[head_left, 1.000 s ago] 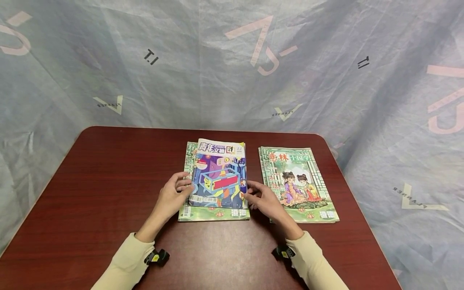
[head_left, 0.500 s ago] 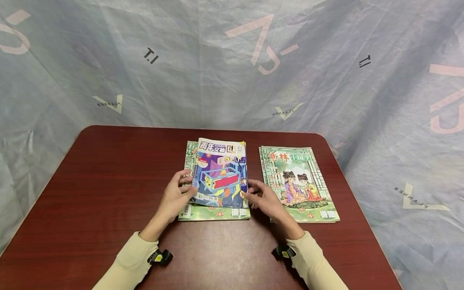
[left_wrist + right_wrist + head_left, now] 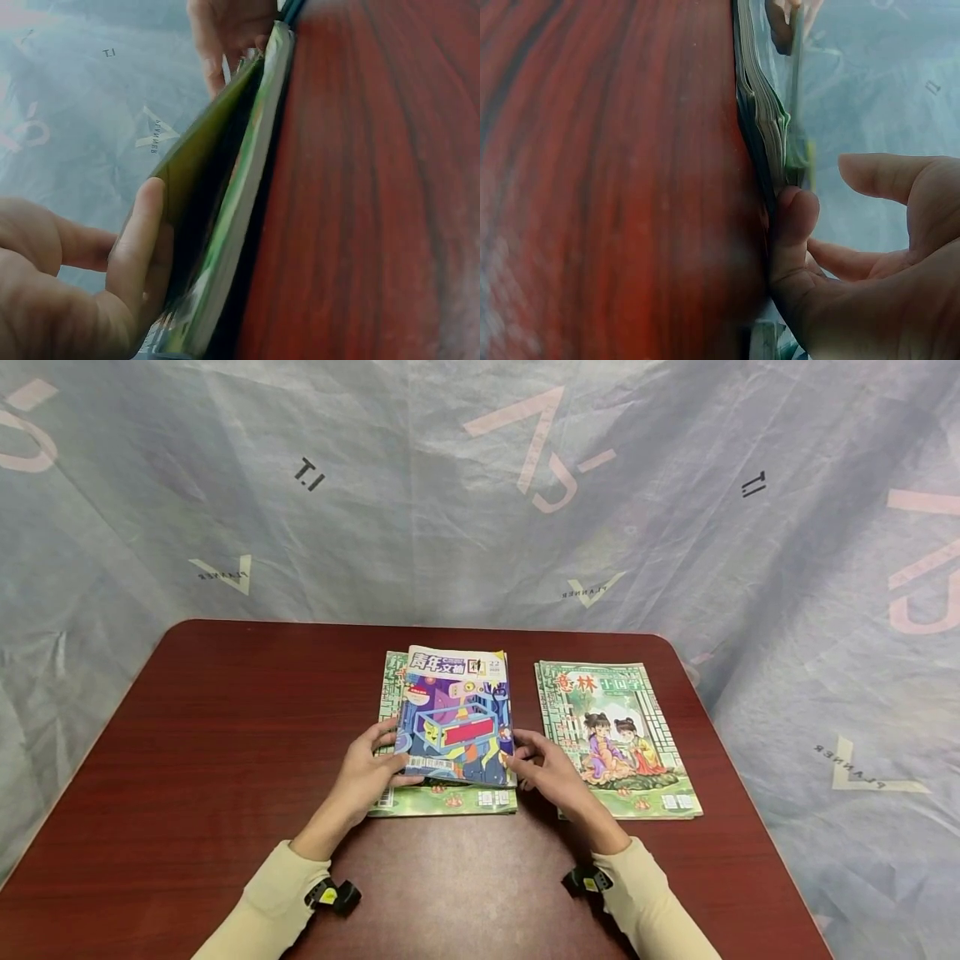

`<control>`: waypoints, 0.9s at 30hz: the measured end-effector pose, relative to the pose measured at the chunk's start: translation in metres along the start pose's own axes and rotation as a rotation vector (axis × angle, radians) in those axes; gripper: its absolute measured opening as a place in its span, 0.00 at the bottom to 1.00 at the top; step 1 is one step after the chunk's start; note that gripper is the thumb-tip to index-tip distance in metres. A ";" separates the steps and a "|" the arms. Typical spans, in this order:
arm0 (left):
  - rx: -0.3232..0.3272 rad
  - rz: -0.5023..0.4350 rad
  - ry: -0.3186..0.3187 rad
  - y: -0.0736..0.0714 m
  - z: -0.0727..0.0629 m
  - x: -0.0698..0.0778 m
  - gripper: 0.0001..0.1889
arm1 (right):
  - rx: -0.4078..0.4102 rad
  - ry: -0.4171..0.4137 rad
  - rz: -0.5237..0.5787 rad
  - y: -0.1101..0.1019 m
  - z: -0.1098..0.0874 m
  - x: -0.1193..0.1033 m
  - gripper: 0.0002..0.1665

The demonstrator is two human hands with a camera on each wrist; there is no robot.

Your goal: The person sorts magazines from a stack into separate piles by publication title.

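Now pinching the purple magazine (image 3: 459,718) by its lower left in the left hand (image 3: 362,781). Tilted up on that side, off the green magazine (image 3: 457,803) beneath, mid-table. With the right hand (image 3: 553,777), loosely open, touching the right edge of the stack. Also on the table (image 3: 202,752), right of the stack: a second green pile (image 3: 626,743), partly covered at lower left by the right hand. Beyond the far edge: a grey printed sheet (image 3: 420,560).

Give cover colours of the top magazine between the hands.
Top magazine: mostly blue and purple, white title band; head view best.
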State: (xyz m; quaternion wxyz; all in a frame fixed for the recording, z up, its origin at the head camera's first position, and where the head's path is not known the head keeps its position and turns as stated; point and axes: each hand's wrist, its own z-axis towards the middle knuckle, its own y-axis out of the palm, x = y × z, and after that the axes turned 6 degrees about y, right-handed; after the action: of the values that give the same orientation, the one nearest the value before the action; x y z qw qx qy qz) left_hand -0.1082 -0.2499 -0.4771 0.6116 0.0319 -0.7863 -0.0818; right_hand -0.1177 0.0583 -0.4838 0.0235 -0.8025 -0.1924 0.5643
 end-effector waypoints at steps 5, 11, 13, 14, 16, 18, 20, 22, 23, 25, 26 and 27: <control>-0.008 -0.047 -0.015 0.000 0.000 0.002 0.38 | 0.007 -0.003 0.015 0.000 0.000 0.000 0.36; -0.015 -0.035 -0.018 -0.001 -0.001 0.002 0.38 | -0.021 0.017 0.115 -0.003 0.000 0.002 0.37; -0.017 -0.033 -0.016 -0.001 -0.001 0.002 0.38 | -0.037 0.029 0.156 -0.004 -0.001 0.001 0.39; -0.019 -0.032 -0.015 -0.002 -0.001 0.002 0.38 | -0.038 0.031 0.163 -0.004 -0.001 0.000 0.39; -0.023 -0.030 -0.008 -0.002 -0.001 0.002 0.38 | -0.037 0.017 0.165 -0.004 -0.002 -0.001 0.39; -0.027 -0.031 -0.005 -0.003 -0.001 0.002 0.38 | -0.028 0.005 0.164 -0.003 -0.002 -0.002 0.39; -0.036 -0.035 0.001 -0.003 -0.002 0.003 0.38 | -0.022 0.000 0.172 -0.003 -0.002 -0.002 0.38; -0.039 -0.042 0.005 -0.004 -0.003 0.005 0.37 | -0.016 0.006 0.188 -0.003 -0.003 -0.002 0.36; -0.039 -0.042 0.008 -0.004 -0.003 0.006 0.37 | -0.014 0.010 0.195 -0.003 -0.003 -0.002 0.35; -0.038 -0.041 0.016 -0.004 -0.004 0.008 0.37 | -0.008 0.019 0.202 -0.003 -0.004 -0.003 0.33; -0.036 -0.040 0.018 -0.004 -0.005 0.009 0.37 | -0.006 0.019 0.204 -0.003 -0.004 -0.003 0.33; -0.034 -0.039 0.019 -0.004 -0.005 0.009 0.37 | -0.005 0.018 0.211 -0.003 -0.004 -0.003 0.32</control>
State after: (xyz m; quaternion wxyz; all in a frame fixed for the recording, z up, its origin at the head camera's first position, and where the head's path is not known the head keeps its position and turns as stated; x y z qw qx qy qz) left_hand -0.1059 -0.2557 -0.4676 0.6177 0.0377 -0.7782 -0.1070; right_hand -0.1157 0.0609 -0.4789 -0.0361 -0.8234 -0.1080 0.5559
